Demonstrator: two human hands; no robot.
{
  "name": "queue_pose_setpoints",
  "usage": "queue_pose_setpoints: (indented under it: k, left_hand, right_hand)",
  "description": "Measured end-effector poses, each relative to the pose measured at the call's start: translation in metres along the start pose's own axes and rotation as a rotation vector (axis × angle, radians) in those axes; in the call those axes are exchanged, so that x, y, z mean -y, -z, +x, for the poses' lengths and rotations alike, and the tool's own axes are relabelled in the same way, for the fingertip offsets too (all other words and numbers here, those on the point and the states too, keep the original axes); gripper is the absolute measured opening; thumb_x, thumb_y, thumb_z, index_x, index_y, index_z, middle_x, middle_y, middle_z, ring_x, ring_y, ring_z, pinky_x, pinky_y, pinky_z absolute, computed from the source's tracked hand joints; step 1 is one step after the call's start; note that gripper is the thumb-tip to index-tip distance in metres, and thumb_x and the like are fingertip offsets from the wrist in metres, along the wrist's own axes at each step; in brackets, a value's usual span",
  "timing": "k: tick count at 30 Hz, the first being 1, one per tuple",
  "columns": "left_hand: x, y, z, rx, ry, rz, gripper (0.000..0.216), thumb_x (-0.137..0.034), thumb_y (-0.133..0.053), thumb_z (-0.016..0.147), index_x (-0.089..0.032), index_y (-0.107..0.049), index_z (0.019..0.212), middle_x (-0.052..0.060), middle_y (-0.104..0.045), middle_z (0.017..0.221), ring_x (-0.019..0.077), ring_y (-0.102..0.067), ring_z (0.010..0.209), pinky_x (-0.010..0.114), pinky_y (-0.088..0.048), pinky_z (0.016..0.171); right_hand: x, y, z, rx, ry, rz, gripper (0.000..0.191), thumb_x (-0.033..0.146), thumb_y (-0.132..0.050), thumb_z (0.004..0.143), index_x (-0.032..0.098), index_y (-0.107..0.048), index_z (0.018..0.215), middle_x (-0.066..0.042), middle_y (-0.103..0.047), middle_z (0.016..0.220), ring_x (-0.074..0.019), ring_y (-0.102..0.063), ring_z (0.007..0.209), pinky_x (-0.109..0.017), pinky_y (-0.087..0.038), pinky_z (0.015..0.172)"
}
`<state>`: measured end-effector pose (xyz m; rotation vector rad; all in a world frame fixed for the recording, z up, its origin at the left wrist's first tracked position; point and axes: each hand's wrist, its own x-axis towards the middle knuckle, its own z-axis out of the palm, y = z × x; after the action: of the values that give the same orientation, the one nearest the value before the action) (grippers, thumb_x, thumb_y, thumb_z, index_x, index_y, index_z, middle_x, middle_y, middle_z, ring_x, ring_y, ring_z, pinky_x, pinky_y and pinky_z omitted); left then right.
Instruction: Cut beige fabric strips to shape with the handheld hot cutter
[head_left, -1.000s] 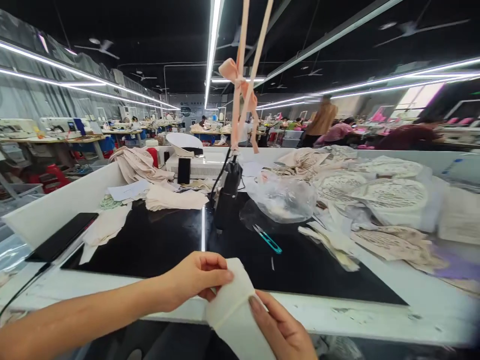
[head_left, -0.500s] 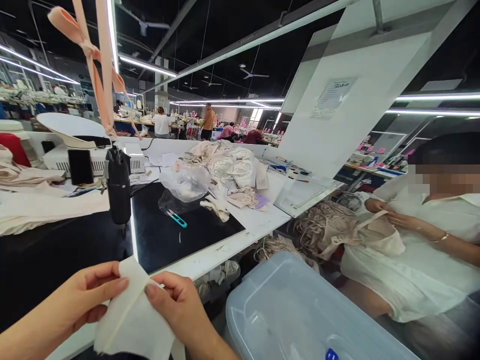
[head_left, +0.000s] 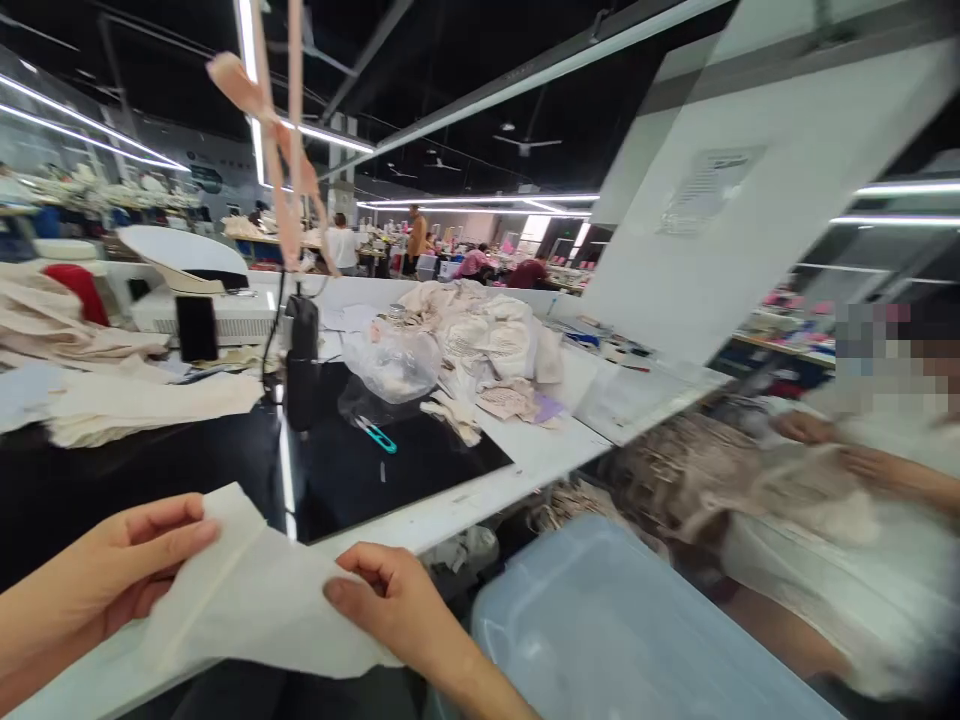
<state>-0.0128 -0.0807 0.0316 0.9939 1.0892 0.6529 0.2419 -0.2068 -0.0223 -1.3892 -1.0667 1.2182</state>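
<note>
A pale cream piece of fabric (head_left: 255, 600) with a seam line across its left part is stretched between my hands, above the table's near edge. My left hand (head_left: 146, 555) pinches its upper left corner between thumb and fingers. At the other side my right hand (head_left: 390, 605) pinches the right edge, thumb on top. Beyond them, teal thread snips (head_left: 376, 435) lie on the black table surface (head_left: 337, 500). A black handheld device (head_left: 302, 355) hangs from peach straps (head_left: 289, 220) in front of me.
Stacked cream fabric (head_left: 150, 400) lies at left, near a white scale (head_left: 195, 310) and a phone (head_left: 196, 328). Garment pieces (head_left: 487, 340) and a clear plastic bag (head_left: 394, 365) are heaped mid-table. A translucent bin (head_left: 600, 620) stands right, before a co-worker (head_left: 885, 480) handling fabric.
My hands have moved apart, spreading the fabric wider; the right hand now grips farther along its edge. The view has turned left, so the surroundings sit farther right.
</note>
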Motion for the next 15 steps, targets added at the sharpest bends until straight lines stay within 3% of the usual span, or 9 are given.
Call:
queue_pose_setpoints:
  k: [5,7,11,15]
  left_hand:
    - [-0.033,0.032,-0.005,0.041,-0.102,0.021,0.065,-0.045,-0.120,0.056,-0.020,-0.074,0.093,0.002,-0.084,0.092,0.0214,-0.084,0.084,0.025,-0.067,0.073]
    - [-0.043,0.051,-0.003,-0.019,-0.165,0.006,0.067,-0.049,-0.119,0.058,-0.021,-0.071,0.095,0.003,-0.083,0.093,0.0248,-0.085,0.089,0.027,-0.066,0.074]
    - [-0.060,0.094,0.006,-0.186,-0.243,0.036,0.068,-0.056,-0.117,0.064,-0.022,-0.069,0.098,0.003,-0.081,0.093,0.0250,-0.084,0.089,0.028,-0.064,0.072]
    - [-0.088,0.127,0.032,-0.334,-0.291,0.067,0.059,-0.055,-0.113,0.077,-0.022,-0.070,0.101,0.000,-0.079,0.091,0.0197,-0.080,0.082,0.025,-0.062,0.071]
  right_hand:
    - [0.000,-0.014,0.042,0.122,0.074,-0.015,0.051,0.069,-0.092,0.084,0.027,-0.062,0.081,0.006,-0.062,0.072,-0.0143,-0.048,0.066,-0.029,-0.042,0.069]
    - [-0.004,-0.029,0.071,0.196,0.127,-0.012,0.055,0.072,-0.091,0.084,0.028,-0.060,0.079,0.006,-0.059,0.071,-0.0162,-0.051,0.069,-0.030,-0.044,0.070]
    - [-0.006,-0.079,0.137,0.216,0.235,-0.058,0.058,0.084,-0.079,0.086,0.029,-0.063,0.082,0.002,-0.067,0.074,-0.0199,-0.060,0.068,-0.033,-0.046,0.066]
    - [0.019,-0.119,0.214,0.159,0.375,-0.193,0.043,0.061,-0.091,0.090,0.027,-0.066,0.081,0.004,-0.067,0.073,-0.0203,-0.067,0.074,-0.032,-0.054,0.073]
